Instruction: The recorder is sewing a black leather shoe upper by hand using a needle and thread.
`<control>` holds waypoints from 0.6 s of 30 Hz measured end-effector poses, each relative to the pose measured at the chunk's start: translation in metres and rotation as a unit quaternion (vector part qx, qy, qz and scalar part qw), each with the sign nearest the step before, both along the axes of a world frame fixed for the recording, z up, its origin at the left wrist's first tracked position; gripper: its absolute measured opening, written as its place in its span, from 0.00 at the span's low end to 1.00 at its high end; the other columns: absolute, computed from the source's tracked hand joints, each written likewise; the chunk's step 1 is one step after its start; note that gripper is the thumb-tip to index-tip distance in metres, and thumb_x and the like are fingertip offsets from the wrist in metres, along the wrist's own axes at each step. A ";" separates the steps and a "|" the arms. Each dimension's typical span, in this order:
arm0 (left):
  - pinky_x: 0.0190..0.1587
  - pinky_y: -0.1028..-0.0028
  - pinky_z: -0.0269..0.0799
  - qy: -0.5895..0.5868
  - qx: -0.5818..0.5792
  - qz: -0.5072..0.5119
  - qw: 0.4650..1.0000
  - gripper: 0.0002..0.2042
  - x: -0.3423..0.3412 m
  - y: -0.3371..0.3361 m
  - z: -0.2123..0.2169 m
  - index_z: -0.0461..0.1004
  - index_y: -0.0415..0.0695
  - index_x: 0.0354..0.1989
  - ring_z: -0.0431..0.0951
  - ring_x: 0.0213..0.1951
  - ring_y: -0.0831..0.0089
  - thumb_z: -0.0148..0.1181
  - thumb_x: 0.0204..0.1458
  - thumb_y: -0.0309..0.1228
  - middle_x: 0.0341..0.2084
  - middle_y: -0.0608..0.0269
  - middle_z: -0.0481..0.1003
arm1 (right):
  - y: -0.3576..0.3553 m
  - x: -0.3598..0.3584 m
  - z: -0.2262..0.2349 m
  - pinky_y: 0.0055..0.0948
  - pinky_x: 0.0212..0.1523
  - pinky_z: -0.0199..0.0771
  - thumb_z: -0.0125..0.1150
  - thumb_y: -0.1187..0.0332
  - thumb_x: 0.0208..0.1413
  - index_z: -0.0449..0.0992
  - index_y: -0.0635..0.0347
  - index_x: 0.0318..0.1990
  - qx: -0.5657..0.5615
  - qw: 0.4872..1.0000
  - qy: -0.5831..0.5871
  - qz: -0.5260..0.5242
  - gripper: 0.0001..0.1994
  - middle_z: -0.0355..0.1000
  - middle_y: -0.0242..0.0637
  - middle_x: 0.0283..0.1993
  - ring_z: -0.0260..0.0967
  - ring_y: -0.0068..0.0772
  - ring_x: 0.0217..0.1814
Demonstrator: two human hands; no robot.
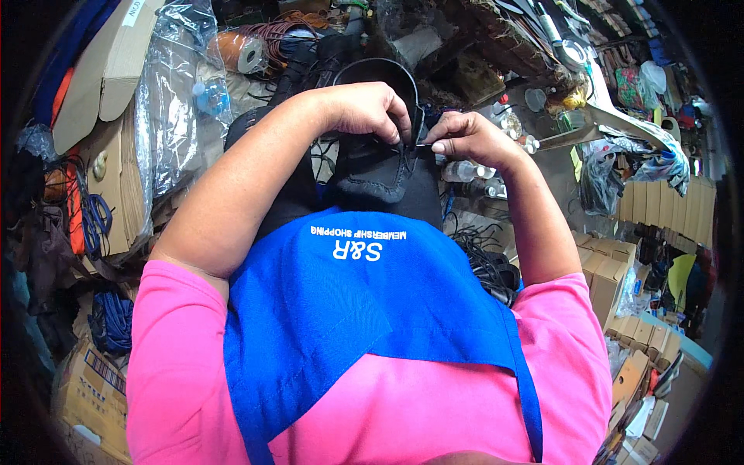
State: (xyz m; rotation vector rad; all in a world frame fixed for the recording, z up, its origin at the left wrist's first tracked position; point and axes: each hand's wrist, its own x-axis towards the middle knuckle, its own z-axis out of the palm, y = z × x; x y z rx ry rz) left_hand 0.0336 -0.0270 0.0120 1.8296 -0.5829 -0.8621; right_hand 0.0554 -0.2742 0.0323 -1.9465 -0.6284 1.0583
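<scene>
In the head view, a black shoe (pixel 360 167) lies under the left hand (pixel 370 108), its fingers curled narrow, grip unclear. Beside it, the right hand (pixel 469 141) pinches something thin (pixel 423 145). Probably edge stitching; next calls for a careful pull.

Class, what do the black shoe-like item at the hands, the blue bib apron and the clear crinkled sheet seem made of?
Black shoe-like item: perhaps leather or synthetic, matte; ridged, stitched-looking edging.
Blue bib apron: apparently cloth, matte; soft folds.
Clear crinkled sheet: likely plastic film, glossy; see-through, with highlights.
</scene>
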 end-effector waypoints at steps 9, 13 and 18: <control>0.42 0.75 0.69 0.016 0.012 -0.007 1.000 0.13 0.004 -0.001 0.004 0.78 0.39 0.37 0.75 0.33 0.77 0.64 0.41 0.28 0.28 0.64 0.79 | 0.022 0.005 0.010 0.24 0.29 0.68 0.65 0.74 0.46 0.80 0.59 0.33 -0.019 0.989 -0.124 0.073 0.06 0.66 0.31 0.28 0.66 0.24 0.29; 0.41 0.76 0.69 0.008 -0.004 -0.017 1.000 0.12 0.005 0.003 -0.004 0.78 0.39 0.37 0.75 0.32 0.79 0.64 0.41 0.27 0.28 0.65 0.79 | 0.032 0.003 0.032 0.26 0.28 0.69 0.65 0.76 0.42 0.80 0.59 0.32 -0.056 0.977 -0.176 0.102 0.07 0.67 0.33 0.28 0.68 0.27 0.28; 0.41 0.76 0.69 0.019 -0.013 -0.005 1.000 0.12 0.003 0.002 -0.002 0.78 0.39 0.37 0.74 0.32 0.80 0.64 0.42 0.27 0.28 0.66 0.79 | 0.036 0.005 0.030 0.26 0.29 0.70 0.67 0.74 0.42 0.80 0.58 0.33 -0.062 0.979 -0.162 0.105 0.07 0.68 0.33 0.28 0.69 0.27 0.30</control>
